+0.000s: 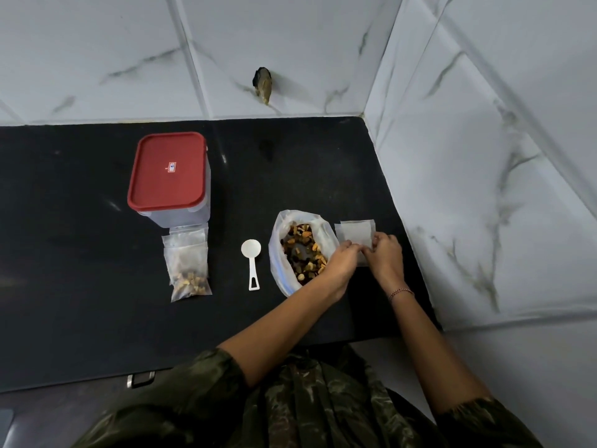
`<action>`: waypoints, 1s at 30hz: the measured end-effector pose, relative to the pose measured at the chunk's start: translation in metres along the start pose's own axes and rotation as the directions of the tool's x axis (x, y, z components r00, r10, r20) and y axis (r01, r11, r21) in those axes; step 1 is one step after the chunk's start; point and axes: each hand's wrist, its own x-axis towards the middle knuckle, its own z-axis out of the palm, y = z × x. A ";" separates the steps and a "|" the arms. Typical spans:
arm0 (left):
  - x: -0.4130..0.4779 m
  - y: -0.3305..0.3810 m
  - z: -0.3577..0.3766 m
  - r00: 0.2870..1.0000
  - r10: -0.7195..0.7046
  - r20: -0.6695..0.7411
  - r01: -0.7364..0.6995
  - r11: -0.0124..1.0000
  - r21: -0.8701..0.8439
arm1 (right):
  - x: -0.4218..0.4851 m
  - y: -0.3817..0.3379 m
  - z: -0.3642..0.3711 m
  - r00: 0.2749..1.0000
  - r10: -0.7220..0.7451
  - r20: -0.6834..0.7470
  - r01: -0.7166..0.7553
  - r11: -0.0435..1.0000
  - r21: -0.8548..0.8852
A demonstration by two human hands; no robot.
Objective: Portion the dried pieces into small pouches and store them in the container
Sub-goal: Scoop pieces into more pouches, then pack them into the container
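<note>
An open plastic bag of mixed dried pieces (302, 250) lies on the black counter (80, 312). Right of it lies a stack of small empty pouches (354, 235). My left hand (342, 258) and my right hand (384, 250) meet at the near edge of that stack, and the fingers of both pinch a pouch there. A white scoop (252, 261) lies left of the bag. Two filled pouches (187, 263) lie in front of a clear container with a red lid (168, 171), which is closed.
Marble-tiled walls close off the counter at the back and the right. A dark object (263, 82) sticks out of the back wall. A metal drawer handle (140, 379) shows below the counter's front edge.
</note>
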 end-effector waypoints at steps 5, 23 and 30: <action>0.002 0.005 0.003 1.000 -0.006 -0.008 0.006 0.999 -0.053 | 0.004 0.000 -0.002 0.997 0.063 -0.045 -0.055 0.985 0.162; -0.015 0.045 -0.073 0.741 0.484 -0.465 -0.414 0.875 0.251 | -0.001 -0.048 -0.026 0.978 -0.072 0.198 -0.077 0.753 0.654; -0.024 0.039 -0.101 0.730 0.486 -0.480 -0.422 0.874 0.242 | -0.008 -0.074 -0.019 0.992 -0.113 0.050 0.055 0.769 0.637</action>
